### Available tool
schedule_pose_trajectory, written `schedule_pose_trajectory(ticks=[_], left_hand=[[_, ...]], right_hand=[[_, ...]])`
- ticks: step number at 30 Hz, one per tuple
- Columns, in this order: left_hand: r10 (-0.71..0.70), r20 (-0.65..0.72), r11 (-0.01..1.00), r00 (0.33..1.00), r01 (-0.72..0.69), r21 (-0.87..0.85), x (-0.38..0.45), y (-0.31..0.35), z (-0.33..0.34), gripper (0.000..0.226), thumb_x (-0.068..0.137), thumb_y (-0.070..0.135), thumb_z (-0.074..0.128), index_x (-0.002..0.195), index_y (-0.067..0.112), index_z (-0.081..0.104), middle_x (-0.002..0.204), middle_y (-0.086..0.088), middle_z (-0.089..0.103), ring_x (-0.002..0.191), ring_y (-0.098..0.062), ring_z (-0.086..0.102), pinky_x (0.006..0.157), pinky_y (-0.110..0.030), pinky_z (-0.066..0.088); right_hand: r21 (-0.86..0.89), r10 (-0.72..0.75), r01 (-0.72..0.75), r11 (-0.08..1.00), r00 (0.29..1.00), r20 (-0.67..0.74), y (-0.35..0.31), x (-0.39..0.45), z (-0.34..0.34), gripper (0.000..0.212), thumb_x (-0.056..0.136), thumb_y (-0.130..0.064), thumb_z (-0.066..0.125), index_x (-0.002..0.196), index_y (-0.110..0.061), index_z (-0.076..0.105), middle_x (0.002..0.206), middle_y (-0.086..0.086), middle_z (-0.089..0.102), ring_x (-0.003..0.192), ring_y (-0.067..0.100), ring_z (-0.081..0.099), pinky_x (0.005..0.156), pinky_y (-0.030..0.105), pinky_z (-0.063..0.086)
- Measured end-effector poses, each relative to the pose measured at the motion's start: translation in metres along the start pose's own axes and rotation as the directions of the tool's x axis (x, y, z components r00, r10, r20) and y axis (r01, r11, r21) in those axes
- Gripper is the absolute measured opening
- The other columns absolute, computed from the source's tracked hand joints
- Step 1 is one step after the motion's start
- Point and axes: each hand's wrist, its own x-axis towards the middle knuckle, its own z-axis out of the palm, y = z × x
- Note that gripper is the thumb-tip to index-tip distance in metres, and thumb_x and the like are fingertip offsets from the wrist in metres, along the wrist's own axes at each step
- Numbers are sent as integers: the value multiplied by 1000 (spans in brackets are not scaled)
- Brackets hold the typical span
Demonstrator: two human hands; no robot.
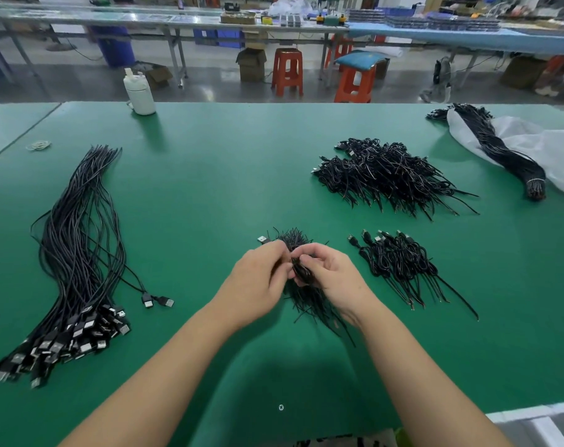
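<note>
- Coiled black cable: one thin, glossy black lead, folded into a short, tight hank. It is held between both hands, just above the near middle of the green table. Most of it is hidden by the fingers; only a dark loop shows in the gap between the palms.
- Left hand: fingers curled inward, tips pinching the upper end of the hank.
- Right hand: fingers bent over the hank from the far side, thumb against it; the grip is close, with no open span.
- USB plug: silver shell, black collar, just beyond the left fingertips. Whether it belongs to the held lead cannot be told.
- Pile of thin black strands: lies on the table under the hands and fans out past the fingertips and below the right wrist.
- Small heap of coiled cables: just right of the right hand, bare tails pointing toward the near edge.
- Large heap of coiled cables: further back, to the right.
- Long bundle of straight cables: on the left, uncoiled, USB plugs massed at the near end.
- Banded bundle: far right, lying across a white plastic bag.
- White bottle: upright at the far edge.
- Rubber bands: far left, loose.
</note>
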Motion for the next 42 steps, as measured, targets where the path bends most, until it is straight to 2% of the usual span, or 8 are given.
schedule_pose_trajectory(ticks=[3,7,12,19,26,33,37,42], left_hand=[[-197,-33,975,980,192,-110,3,-4,-1,19,93,18,58,79,26,49,68,9,55,63,-5,48,58,-15,37],[-286,18,938,958,284,-197,7,-4,-4,23,94,19,59,76,26,48,62,9,48,54,-4,41,54,-16,35],[-98,-8,992,995,97,-84,0,7,-6,15,95,16,56,83,21,48,71,3,52,66,-14,44,62,-23,38],[150,64,959,987,-161,234,0,9,-1,8,95,8,52,88,11,51,84,-4,52,77,-24,46,73,-34,39],[-165,29,981,986,167,-103,3,-2,-3,19,96,15,55,82,24,47,68,10,50,63,-5,44,59,-15,35],[-180,91,974,979,190,-120,3,-2,-2,19,98,20,54,82,28,46,65,15,52,60,-3,43,57,-14,35],[-56,17,998,998,56,-12,4,5,4,17,95,7,52,84,18,44,75,10,46,70,-6,43,64,-19,31],[196,25,897,980,-190,399,0,6,9,25,77,4,35,86,10,57,78,-5,50,70,-27,46,65,-35,39]], right_hand=[[-4,-5,6,1000,994,106,0,-2,-1,28,94,5,58,118,-7,65,99,8,71,84,14,65,83,27,57],[-150,-90,97,984,995,50,-4,-2,-1,27,91,-1,65,104,-24,73,98,-2,73,84,6,61,76,24,54],[-182,-35,30,983,999,-20,-4,-1,-2,14,96,-15,63,92,-16,76,72,-1,66,66,11,56,66,22,50],[-7,5,-5,1000,999,-36,2,-3,0,7,99,-10,57,104,-11,61,77,12,71,64,20,60,61,30,50],[133,-1,-15,991,993,122,5,-5,-5,32,94,6,58,119,-13,66,101,14,72,95,19,67,84,25,54],[-150,-84,71,986,993,-88,3,-2,-5,13,91,-6,68,99,-9,76,102,11,71,84,11,64,86,35,54],[-216,-38,13,976,993,-111,2,-1,-5,16,95,-19,64,93,-8,76,78,3,70,68,11,59,72,30,55],[-112,61,-75,991,991,-119,7,0,-2,29,99,-19,59,90,7,70,77,18,63,63,18,57,60,24,55]])
